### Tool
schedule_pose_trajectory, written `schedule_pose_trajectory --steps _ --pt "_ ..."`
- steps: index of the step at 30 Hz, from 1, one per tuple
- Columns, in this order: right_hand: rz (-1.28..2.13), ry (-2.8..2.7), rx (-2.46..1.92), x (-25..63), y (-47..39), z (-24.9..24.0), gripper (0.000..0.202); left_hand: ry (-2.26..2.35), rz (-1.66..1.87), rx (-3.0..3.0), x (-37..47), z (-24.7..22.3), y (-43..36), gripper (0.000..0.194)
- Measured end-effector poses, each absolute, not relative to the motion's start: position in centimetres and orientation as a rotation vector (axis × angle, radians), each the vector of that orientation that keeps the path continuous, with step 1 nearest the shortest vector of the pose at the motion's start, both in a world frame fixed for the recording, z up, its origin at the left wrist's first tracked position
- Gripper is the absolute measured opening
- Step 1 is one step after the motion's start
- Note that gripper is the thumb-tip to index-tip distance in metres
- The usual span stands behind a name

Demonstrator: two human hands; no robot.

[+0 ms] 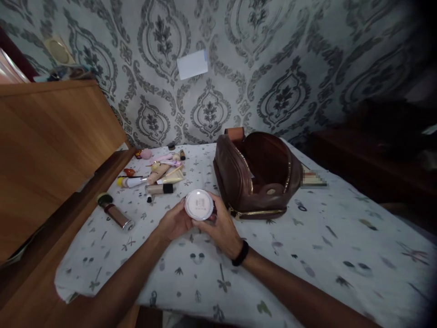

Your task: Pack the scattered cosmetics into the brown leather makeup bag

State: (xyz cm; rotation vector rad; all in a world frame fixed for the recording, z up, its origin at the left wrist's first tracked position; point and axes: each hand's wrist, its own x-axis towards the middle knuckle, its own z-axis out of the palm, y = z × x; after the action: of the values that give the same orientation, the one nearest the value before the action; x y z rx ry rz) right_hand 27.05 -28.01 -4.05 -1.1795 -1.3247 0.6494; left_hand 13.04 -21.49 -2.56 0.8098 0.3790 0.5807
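Observation:
A round white container, its printed face turned up toward me, is held between my two hands above the table. My left hand grips it from the left side. Around its right edge curl the fingers of my right hand, which has a black band at the wrist. Something dark reddish shows under the container by the right fingers, too covered to name. Just beyond my right hand stands a brown leather toiletry bag, unzipped, its inside dark.
Several cosmetics, among them a bottle with a black cap and a cream-coloured tube, lie at the back left. A brown tube lies nearer the wooden panel. A patterned cloth covers the table, with the wall behind.

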Motion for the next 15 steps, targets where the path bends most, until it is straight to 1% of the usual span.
schedule_pose_trajectory --steps 9,15 --pt "0.656 -1.305 -1.141 26.91 -28.31 -3.73 0.067 0.406 0.620 0.714 13.24 -2.70 -21.67 0.042" --pt "0.631 -1.320 -1.166 26.86 -28.49 -3.71 0.068 0.449 0.603 0.678 13.12 -2.64 -21.63 0.043"
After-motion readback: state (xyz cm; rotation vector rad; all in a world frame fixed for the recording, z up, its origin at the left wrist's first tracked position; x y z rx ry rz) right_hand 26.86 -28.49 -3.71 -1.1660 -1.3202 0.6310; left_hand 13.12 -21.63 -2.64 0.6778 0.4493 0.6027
